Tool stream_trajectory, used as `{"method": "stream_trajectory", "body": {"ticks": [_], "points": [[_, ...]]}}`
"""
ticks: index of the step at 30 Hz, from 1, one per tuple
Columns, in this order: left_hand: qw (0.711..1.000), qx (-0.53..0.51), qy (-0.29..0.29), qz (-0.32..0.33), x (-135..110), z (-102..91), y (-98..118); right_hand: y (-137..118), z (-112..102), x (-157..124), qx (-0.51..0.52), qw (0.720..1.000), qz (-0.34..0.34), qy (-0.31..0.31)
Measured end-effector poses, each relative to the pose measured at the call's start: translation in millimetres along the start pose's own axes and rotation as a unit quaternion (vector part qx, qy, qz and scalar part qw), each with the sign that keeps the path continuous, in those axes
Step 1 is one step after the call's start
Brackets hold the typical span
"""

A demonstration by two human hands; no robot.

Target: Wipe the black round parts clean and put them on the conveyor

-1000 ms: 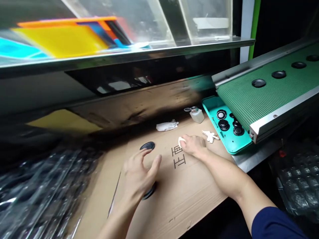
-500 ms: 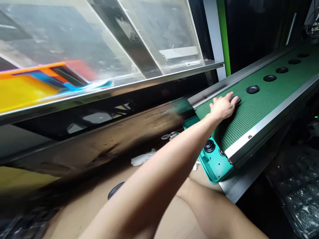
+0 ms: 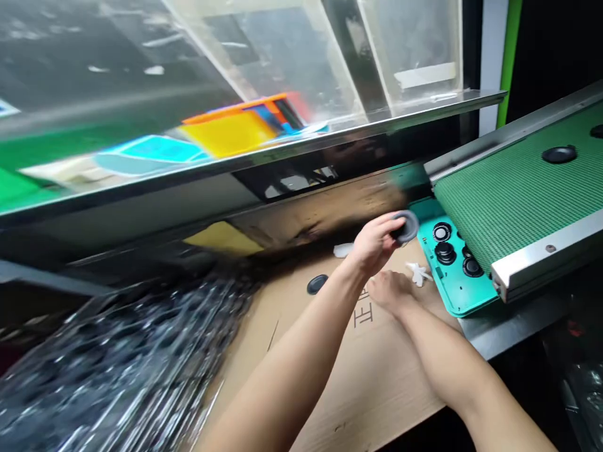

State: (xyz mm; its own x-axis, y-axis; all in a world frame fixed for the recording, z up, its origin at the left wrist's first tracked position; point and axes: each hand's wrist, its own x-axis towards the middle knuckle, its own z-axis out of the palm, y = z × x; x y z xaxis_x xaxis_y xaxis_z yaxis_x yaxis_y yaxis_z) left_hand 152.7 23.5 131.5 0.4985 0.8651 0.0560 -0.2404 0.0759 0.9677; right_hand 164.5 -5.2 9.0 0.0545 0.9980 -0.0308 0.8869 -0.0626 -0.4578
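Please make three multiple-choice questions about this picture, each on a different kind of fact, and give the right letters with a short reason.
1. How many black discs show on the green belt?
A) one B) two C) five

2. Where does the white rag lie?
A) on the cardboard B) on the green belt C) in a hand

3. What is the left hand doing?
A) lying flat on the belt B) pressing the cardboard C) holding a black disc

Answers:
1. B: two show, one cut by the picture's edge.
2. A: it lies beside the teal tray.
3. C: the disc is held in the raised fingers.
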Motion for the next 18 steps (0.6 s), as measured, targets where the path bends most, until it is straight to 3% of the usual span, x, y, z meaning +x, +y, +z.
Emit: {"method": "stream_trajectory", "body": {"ticks": [4, 7, 10, 14, 16, 18], "points": [[0.969, -0.148, 0.177, -0.084, -65, -117.4, -36, 3, 7, 4, -0.005, 1.0, -0.015, 0.004], [0.947, -0.19, 0.24, -0.1, -97, -169.3, -59, 7, 10, 6, -0.019, 0.999, -0.019, 0.043], [0.952, -0.194, 0.218, -0.089, -110, -192.5, -71, 6, 12, 8, 0.014, 0.997, -0.013, 0.075], [0.951, -0.235, 0.182, -0.081, -110, -195.4, -75, -9, 14, 4, 0.161, 0.974, -0.039, 0.155], [0.944, -0.28, 0.151, -0.091, -109, -193.2, -74, -20, 17, -3, 0.212, 0.962, -0.077, 0.153], [0.935, -0.316, 0.131, -0.097, -109, -192.9, -71, -30, 22, -11, 0.218, 0.963, -0.11, 0.111]]}}
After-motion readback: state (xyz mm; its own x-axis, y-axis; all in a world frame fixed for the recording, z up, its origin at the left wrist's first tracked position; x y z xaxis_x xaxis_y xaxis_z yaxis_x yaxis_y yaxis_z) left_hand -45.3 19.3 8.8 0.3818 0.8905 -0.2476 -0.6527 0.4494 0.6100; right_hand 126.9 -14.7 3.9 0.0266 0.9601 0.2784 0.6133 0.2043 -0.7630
